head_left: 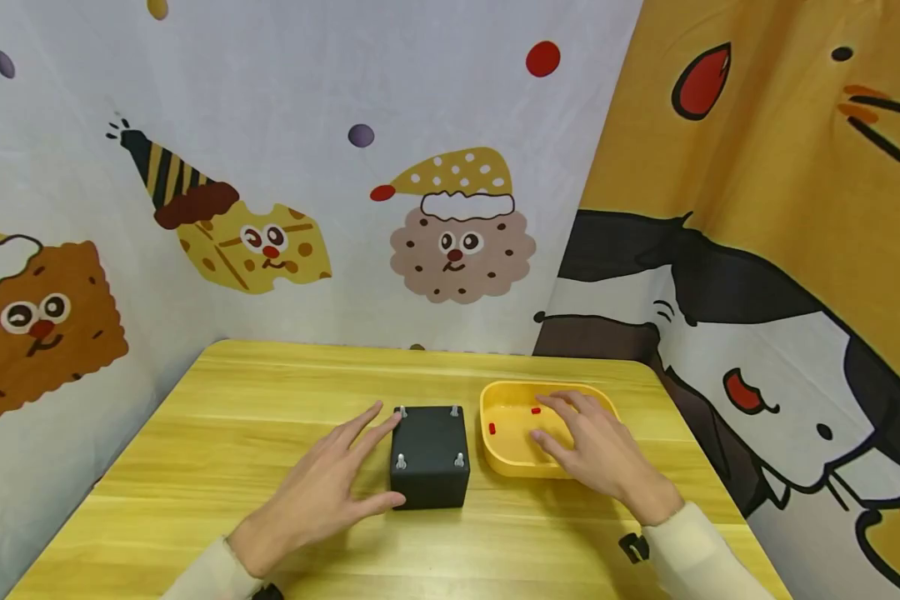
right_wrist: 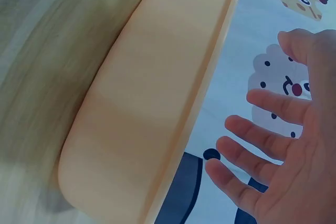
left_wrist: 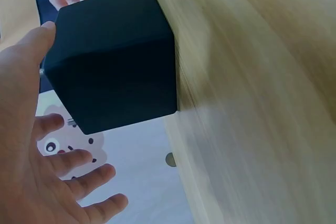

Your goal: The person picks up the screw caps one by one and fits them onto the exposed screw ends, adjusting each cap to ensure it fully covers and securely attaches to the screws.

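Observation:
A black box (head_left: 429, 450) stands on the table with a small metal post near each top corner. My left hand (head_left: 322, 475) is spread beside its left side, fingers relaxed and holding nothing; the left wrist view has the thumb near the edge of the box (left_wrist: 115, 61). To the right sits a shallow yellow tray (head_left: 517, 468) with two small red pieces inside, one red piece (head_left: 492, 428) by its left wall and another red piece (head_left: 536, 411) further back. Over the tray hovers my right hand (head_left: 600, 446), fingers apart, nothing between them; the right wrist view shows it above the tray's rim (right_wrist: 210, 77).
The wood-grain table (head_left: 285, 392) reaches back to a printed cartoon curtain (head_left: 292, 100), which also hangs along the left and right. Box and tray stand side by side with a narrow gap. A small black piece (head_left: 633, 547) shows by the right cuff.

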{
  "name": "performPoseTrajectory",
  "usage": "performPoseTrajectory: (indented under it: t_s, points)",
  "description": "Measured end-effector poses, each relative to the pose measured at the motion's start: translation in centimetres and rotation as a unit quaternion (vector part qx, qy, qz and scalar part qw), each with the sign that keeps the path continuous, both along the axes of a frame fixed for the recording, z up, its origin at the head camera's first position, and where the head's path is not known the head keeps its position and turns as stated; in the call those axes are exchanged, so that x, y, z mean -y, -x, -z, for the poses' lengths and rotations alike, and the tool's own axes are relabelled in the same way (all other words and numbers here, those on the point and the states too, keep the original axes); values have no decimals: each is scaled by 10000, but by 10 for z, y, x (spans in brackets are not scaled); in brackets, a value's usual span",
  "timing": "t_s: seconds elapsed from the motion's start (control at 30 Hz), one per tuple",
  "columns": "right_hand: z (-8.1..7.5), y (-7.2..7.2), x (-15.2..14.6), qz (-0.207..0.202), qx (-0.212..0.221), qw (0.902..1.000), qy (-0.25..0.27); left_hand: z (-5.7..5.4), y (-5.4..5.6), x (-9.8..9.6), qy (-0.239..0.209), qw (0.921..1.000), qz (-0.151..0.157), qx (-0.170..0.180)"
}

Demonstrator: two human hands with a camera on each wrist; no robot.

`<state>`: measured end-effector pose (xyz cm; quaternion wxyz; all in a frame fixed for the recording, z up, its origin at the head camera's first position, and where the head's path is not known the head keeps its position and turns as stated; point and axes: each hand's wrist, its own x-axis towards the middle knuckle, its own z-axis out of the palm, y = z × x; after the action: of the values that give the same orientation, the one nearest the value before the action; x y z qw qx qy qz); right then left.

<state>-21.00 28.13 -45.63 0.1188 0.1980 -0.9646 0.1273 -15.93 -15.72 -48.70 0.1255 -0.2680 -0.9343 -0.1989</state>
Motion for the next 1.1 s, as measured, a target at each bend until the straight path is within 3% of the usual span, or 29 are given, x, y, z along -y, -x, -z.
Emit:
performPoseTrajectory:
  t_s: [0.4, 1.1]
  points:
    - [-6, 10, 11, -196, -91, 9997, -108, 0, 1, -8, -101, 9999, 2, 118]
    - [-15, 22, 24, -192, 338, 9990, -239, 0, -1, -11, -76, 9997, 82, 207]
